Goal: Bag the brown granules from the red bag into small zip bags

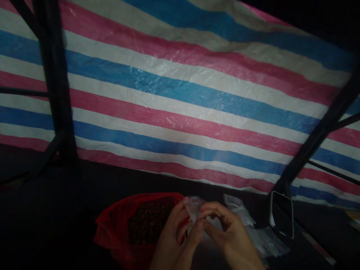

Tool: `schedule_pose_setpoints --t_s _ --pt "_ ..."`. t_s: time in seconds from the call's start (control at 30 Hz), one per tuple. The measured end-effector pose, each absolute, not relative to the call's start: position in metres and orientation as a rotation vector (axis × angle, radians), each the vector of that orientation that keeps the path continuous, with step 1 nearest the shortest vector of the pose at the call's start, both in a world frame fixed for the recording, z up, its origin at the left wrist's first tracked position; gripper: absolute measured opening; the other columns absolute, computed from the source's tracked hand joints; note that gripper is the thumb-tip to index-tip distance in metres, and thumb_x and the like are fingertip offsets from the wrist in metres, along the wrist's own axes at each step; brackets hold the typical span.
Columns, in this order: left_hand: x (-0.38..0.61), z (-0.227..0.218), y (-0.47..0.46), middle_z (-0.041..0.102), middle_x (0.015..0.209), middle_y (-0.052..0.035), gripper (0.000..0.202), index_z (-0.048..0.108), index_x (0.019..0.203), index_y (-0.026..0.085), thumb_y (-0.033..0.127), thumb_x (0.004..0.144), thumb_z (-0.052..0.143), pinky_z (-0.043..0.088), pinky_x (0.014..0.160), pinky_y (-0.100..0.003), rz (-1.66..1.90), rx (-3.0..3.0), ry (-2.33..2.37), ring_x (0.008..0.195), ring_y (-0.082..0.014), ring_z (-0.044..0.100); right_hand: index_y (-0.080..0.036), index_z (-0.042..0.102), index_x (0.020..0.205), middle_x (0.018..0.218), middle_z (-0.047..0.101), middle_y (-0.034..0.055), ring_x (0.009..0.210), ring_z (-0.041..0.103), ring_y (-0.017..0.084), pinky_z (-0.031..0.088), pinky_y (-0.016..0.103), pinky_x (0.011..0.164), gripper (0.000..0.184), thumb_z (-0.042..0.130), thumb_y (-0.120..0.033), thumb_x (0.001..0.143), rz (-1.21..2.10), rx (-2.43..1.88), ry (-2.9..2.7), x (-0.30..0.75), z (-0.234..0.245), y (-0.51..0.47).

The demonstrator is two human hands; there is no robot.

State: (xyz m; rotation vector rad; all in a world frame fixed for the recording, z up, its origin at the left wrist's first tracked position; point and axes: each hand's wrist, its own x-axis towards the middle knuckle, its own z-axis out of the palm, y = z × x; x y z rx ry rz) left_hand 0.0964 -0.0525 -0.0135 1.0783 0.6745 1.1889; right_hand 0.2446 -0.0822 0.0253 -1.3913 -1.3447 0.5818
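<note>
Both hands meet at the bottom middle of the head view, around a small clear plastic bag [193,207]. My left hand [177,236] pinches the bag from the left, its thumb near the other hand's fingers. My right hand [225,228] has thumb and fingers pinched on the bag from the right. Whether the bag holds anything is too dark to tell. Just left of my hands lies a red plastic bag [112,225], its mouth spread wide around a heap of small brown pieces [150,219], which look like seeds or beans. Several clear plastic bags [264,240] lie to the right.
A phone [282,214] leans at the right, by a dark slanted post [312,144]. Behind the dark surface hangs a striped plastic sheet [180,101] in red, white and blue. Another dark post [54,82] stands at the left. A thin strip [319,247] lies at the lower right.
</note>
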Motion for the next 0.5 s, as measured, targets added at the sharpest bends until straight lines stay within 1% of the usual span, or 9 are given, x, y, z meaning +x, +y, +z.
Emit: schedule_pose_setpoints --t_s 0.1,0.2,0.27,0.3,0.37,0.4,0.47,0.5 --pt "0.082 -0.017 -0.04 0.075 0.137 -0.0138 0.067 0.071 0.133 0.025 0.07 0.083 0.071 0.057 0.108 -0.046 1.013 1.175 0.577 0.131 -0.0335 0.068 -0.023 0.075 0.084 0.082 0.075 0.0026 0.081 0.071 0.021 0.055 0.029 0.076 0.021 0.083 -0.042 0.079 0.617 -1.305 -1.27 0.225 0.02 -0.089" --pt "0.068 -0.021 -0.034 0.077 0.134 -0.0139 0.071 0.075 0.129 0.025 0.076 0.079 0.072 0.056 0.109 -0.05 0.984 1.171 0.541 0.128 -0.0353 0.07 -0.023 0.074 0.084 0.081 0.075 0.0026 0.079 0.07 0.021 0.054 0.028 0.072 0.023 0.085 -0.042 0.078 0.707 -1.286 -1.278 0.218 0.018 -0.091" --pt "0.061 -0.022 -0.034 0.079 0.128 -0.0124 0.067 0.078 0.121 0.026 0.075 0.075 0.078 0.057 0.107 -0.047 0.988 1.163 0.505 0.123 -0.0337 0.072 -0.023 0.073 0.085 0.082 0.076 0.0032 0.082 0.072 0.021 0.055 0.029 0.075 0.023 0.085 -0.042 0.079 0.744 -1.29 -1.304 0.214 0.02 -0.093" --pt "0.059 -0.023 -0.034 0.081 0.124 -0.0113 0.062 0.08 0.115 0.027 0.073 0.074 0.081 0.058 0.104 -0.044 0.984 1.173 0.49 0.118 -0.0317 0.074 -0.023 0.073 0.085 0.084 0.076 0.0037 0.084 0.073 0.022 0.056 0.029 0.078 0.023 0.083 -0.042 0.081 0.753 -1.295 -1.327 0.212 0.022 -0.095" --pt "0.055 -0.023 -0.035 0.083 0.112 -0.0094 0.053 0.08 0.105 0.026 0.069 0.075 0.082 0.062 0.093 -0.037 0.993 1.177 0.48 0.105 -0.0275 0.078 -0.023 0.074 0.09 0.091 0.078 0.0056 0.09 0.074 0.023 0.057 0.032 0.084 0.022 0.076 -0.044 0.086 0.767 -1.316 -1.412 0.211 0.026 -0.1" --pt "0.052 -0.024 -0.034 0.084 0.107 -0.0085 0.051 0.08 0.102 0.026 0.069 0.074 0.083 0.063 0.087 -0.034 1.018 1.157 0.493 0.1 -0.0259 0.078 -0.023 0.075 0.094 0.097 0.079 0.0069 0.094 0.075 0.024 0.058 0.033 0.088 0.022 0.073 -0.045 0.088 0.754 -1.342 -1.455 0.214 0.027 -0.104" --pt "0.045 -0.025 -0.032 0.083 0.103 -0.007 0.055 0.078 0.103 0.025 0.069 0.071 0.085 0.063 0.08 -0.032 1.101 1.09 0.562 0.093 -0.0242 0.078 -0.025 0.077 0.104 0.108 0.08 0.0086 0.103 0.075 0.026 0.058 0.036 0.094 0.028 0.067 -0.046 0.089 0.633 -1.472 -1.467 0.231 0.024 -0.113" --pt "0.039 -0.026 -0.031 0.083 0.101 -0.0061 0.058 0.077 0.106 0.025 0.07 0.071 0.085 0.063 0.078 -0.032 1.147 1.063 0.617 0.09 -0.0235 0.078 -0.026 0.077 0.106 0.11 0.081 0.0089 0.104 0.075 0.027 0.058 0.037 0.095 0.03 0.066 -0.047 0.088 0.505 -1.576 -1.419 0.245 0.02 -0.118"
